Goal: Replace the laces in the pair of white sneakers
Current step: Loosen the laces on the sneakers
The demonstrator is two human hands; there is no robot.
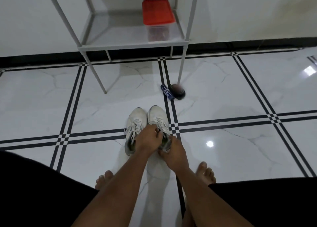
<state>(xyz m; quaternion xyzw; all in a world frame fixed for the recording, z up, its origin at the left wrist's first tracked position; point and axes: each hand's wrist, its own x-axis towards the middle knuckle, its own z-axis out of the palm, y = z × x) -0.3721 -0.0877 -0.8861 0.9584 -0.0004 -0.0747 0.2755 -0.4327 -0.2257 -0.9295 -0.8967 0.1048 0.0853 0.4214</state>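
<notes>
Two white sneakers stand side by side on the tiled floor, toes pointing away from me. The left sneaker (136,124) is laced and untouched. My left hand (148,137) reaches across to the right sneaker (157,115) and pinches its white lace near the tongue. My right hand (175,153) grips that shoe's heel and collar from behind. The rear half of the right sneaker is hidden under both hands.
A grey metal rack (133,45) stands ahead against the wall, with a clear box under a red lid (157,12) on its shelf. A dark blue packet (167,91) and a dark round object (178,91) lie by the rack's leg. My bare feet flank the shoes.
</notes>
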